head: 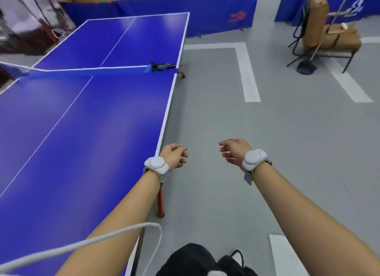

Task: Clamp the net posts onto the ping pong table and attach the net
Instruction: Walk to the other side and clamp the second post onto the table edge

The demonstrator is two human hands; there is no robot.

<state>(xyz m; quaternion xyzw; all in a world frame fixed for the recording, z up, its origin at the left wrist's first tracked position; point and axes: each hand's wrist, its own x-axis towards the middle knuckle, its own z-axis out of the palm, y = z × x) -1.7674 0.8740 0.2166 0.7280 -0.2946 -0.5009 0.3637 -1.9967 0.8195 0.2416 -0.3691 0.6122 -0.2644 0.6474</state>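
I had both hands out front, empty: left hand [173,154] loosely curled over the table [92,121] edge, right hand [233,150] half-open above the floor. Net [82,71] sagged across mid-table; black post [163,66] lay flat at its near end.

Blue barrier panels [205,12], tan chair [324,35], white floor lines [246,70]

head cam | looks forward-down | hands [203,154] near | table [82,121] left
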